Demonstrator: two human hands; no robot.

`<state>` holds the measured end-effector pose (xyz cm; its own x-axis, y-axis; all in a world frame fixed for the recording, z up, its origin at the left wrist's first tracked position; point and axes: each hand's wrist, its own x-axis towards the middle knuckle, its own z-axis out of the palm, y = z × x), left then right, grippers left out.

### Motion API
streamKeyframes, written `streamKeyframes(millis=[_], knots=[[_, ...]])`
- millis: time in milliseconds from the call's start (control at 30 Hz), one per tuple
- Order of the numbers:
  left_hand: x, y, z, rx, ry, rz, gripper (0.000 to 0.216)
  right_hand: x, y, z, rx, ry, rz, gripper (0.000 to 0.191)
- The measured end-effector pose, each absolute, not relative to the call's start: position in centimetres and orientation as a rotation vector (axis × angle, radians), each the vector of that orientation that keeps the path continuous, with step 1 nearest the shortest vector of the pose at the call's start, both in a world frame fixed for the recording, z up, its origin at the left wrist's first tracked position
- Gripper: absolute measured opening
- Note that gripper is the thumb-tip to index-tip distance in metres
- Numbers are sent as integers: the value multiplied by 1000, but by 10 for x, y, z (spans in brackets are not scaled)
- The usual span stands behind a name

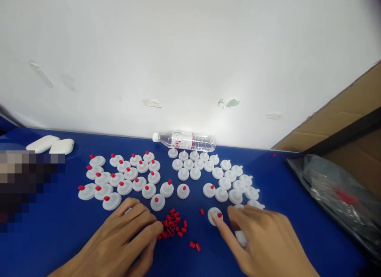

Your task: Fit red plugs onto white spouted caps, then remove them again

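On a blue table (pixel 44 237) lie many white round plastic discs. Those on the left (pixel 125 176) carry small red caps; those further right (pixel 208 168) have bare nozzles. A heap of loose red caps (pixel 172 225) sits near the front. My left hand (pixel 127 237) rests knuckles up beside that heap, fingers curled with their tips at the caps. My right hand (pixel 258 241) presses its forefinger on a red cap sitting on a white disc (pixel 214 216); another white piece (pixel 241 237) shows under its fingers.
A clear water bottle (pixel 186 141) lies on its side at the wall. Two white oblong items (pixel 50 145) sit far left. A cardboard box (pixel 342 122) and a dark plastic bag (pixel 336 189) stand at the right. A few stray red caps (pixel 195 245) lie at the front.
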<state>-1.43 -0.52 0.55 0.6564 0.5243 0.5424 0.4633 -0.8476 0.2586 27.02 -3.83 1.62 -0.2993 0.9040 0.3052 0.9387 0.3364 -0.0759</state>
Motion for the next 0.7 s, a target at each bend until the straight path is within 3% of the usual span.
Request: streamKeyframes(millis=[500,700], knots=[[-14,-10,6,2746,865,982,29,270,-34,3,-1562,-2455,-175,34],[-13,-11,0,2765,868,979,29,264,-39,16,-1573,-2381,63,27]])
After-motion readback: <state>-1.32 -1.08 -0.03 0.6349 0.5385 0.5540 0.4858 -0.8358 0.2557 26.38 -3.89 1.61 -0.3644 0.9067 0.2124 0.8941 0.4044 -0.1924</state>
